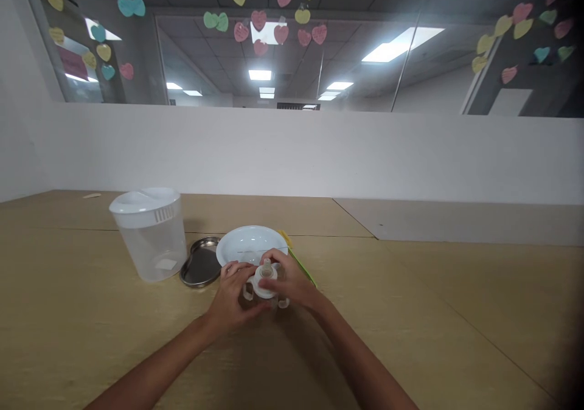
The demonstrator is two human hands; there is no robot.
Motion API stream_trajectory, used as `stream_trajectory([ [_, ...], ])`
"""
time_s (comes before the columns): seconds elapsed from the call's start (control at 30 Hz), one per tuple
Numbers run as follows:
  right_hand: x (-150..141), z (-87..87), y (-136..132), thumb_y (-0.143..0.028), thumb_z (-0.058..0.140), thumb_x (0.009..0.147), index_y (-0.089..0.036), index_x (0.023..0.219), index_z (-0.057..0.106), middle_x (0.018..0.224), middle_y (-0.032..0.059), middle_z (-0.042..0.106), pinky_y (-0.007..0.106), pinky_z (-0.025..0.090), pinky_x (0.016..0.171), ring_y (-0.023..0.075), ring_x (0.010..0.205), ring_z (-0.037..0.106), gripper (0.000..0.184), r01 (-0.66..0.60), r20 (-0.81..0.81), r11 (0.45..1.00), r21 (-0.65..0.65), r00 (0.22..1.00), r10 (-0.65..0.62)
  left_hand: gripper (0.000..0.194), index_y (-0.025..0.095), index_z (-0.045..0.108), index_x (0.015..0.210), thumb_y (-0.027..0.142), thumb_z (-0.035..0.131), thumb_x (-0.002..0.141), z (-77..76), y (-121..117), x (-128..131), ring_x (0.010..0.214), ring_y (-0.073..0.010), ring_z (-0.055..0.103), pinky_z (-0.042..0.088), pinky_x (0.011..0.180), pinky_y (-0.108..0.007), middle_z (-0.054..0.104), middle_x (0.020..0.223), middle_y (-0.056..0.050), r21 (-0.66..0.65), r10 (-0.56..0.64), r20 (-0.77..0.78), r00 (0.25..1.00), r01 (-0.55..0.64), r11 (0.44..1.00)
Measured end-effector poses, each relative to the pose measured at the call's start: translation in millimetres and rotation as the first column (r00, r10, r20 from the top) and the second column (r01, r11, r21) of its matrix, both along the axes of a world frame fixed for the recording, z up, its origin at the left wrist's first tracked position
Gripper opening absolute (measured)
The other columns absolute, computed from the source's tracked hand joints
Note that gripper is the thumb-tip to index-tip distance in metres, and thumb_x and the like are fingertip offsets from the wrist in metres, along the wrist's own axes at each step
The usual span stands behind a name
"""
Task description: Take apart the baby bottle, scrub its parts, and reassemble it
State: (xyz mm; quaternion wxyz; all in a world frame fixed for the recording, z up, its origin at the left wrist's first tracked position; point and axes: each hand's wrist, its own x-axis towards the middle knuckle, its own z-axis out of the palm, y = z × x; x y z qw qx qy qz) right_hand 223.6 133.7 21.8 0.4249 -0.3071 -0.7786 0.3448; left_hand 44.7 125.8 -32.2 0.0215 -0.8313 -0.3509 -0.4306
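Observation:
A baby bottle (266, 285) with a white collar, a clear teat on top and a pair of side handles stands between my hands, close to the tabletop. My left hand (237, 294) curls around the bottle's left side and lower body. Fingers of my right hand (289, 279) close around the white collar just below the teat. Much of the bottle's body is hidden behind my fingers. Right behind it sits a white bowl (252, 239), its front rim partly covered by my hands.
Left of the bowl lies a kidney-shaped metal tray (203, 264). Farther left stands a translucent lidded bucket (152, 239). A brush-like thing with a green handle (305, 267) and yellow end lies right of the bowl. The wooden table (410, 325) meets a white wall (292, 151) at the back.

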Motion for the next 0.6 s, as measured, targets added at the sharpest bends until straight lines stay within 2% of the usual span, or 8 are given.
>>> stream_trajectory([
  [0.07, -3, 2.5, -4, -0.038, 0.079, 0.054, -0.019, 0.082, 0.048, 0.076, -0.0038, 0.05, 0.022, 0.037, 0.062, 0.0124, 0.072, 0.046, 0.045, -0.011, -0.009, 0.994, -0.112, 1.0, 0.01, 0.054, 0.018, 0.054, 0.111, 0.05, 0.067, 0.07, 1.5, -2, 1, 0.104, -0.0269, 0.051, 0.037, 0.09, -0.043, 0.061, 0.108, -0.01, -0.038, -0.018, 0.038, 0.999, 0.019, 0.999],
  [0.1, -4, 2.0, -4, -0.034, 0.081, 0.051, -0.02, 0.081, 0.047, 0.075, -0.0045, 0.049, 0.022, 0.037, 0.061, 0.012, 0.07, 0.046, 0.047, -0.013, -0.022, 0.986, -0.164, 1.0, 0.01, 0.053, 0.019, 0.054, 0.111, 0.05, 0.067, 0.069, 1.9, -2, 2, 0.104, -0.0268, 0.051, 0.038, 0.089, -0.043, 0.06, 0.109, -0.01, -0.059, -0.025, 0.062, 0.998, 0.029, 0.998],
  [0.2, -3, -2.4, 1, -0.03, 0.081, 0.051, -0.02, 0.08, 0.047, 0.075, -0.0044, 0.051, 0.022, 0.038, 0.061, 0.0124, 0.072, 0.048, 0.046, -0.029, -0.043, 0.965, -0.26, 0.999, 0.018, 0.054, 0.019, 0.056, 0.11, 0.051, 0.068, 0.069, 1.9, -3, 3, 0.104, -0.0272, 0.051, 0.04, 0.088, -0.042, 0.06, 0.109, -0.01, -0.122, -0.029, 0.131, 0.991, 0.045, 0.991],
  [0.3, 1, -5.4, 7, -0.029, 0.081, 0.05, -0.02, 0.082, 0.049, 0.079, -0.0033, 0.054, 0.023, 0.04, 0.064, 0.0134, 0.076, 0.051, 0.047, -0.022, -0.012, 0.972, -0.236, 1.0, 0.02, 0.053, 0.02, 0.059, 0.109, 0.051, 0.069, 0.067, 1.8, -4, 5, 0.105, -0.0272, 0.051, 0.04, 0.089, -0.043, 0.06, 0.109, -0.01, -0.16, -0.031, 0.166, 0.986, 0.058, 0.985],
  [0.4, 4, -4.8, 9, -0.031, 0.083, 0.047, -0.02, 0.085, 0.053, 0.093, -0.0005, 0.057, 0.025, 0.042, 0.071, 0.0154, 0.085, 0.053, 0.049, -0.002, 0.024, 0.985, -0.175, 1.0, 0.006, 0.052, 0.021, 0.06, 0.108, 0.05, 0.07, 0.066, 2.1, -4, 6, 0.105, -0.0267, 0.051, 0.041, 0.09, -0.043, 0.06, 0.11, -0.009, -0.174, -0.033, 0.179, 0.983, 0.065, 0.983],
  [0.47, 6, -3.3, 8, -0.031, 0.083, 0.047, -0.019, 0.086, 0.057, 0.101, 0.0011, 0.058, 0.027, 0.043, 0.076, 0.017, 0.09, 0.054, 0.049, -0.009, 0.028, 0.985, -0.173, 1.0, 0.014, 0.052, 0.021, 0.061, 0.108, 0.049, 0.071, 0.066, 2.0, -5, 6, 0.105, -0.0268, 0.051, 0.041, 0.09, -0.043, 0.06, 0.11, -0.009, -0.184, -0.029, 0.187, 0.982, 0.064, 0.981],
  [0.6, 8, 0.5, 6, -0.03, 0.083, 0.049, -0.021, 0.091, 0.063, 0.103, 0.0013, 0.059, 0.029, 0.042, 0.084, 0.0194, 0.098, 0.054, 0.047, -0.049, 0.016, 0.981, -0.188, 0.998, 0.053, 0.055, 0.021, 0.061, 0.11, 0.05, 0.072, 0.064, 0.5, -5, 5, 0.106, -0.0273, 0.05, 0.042, 0.09, -0.044, 0.059, 0.11, -0.01, -0.201, -0.032, 0.207, 0.978, 0.074, 0.977],
])
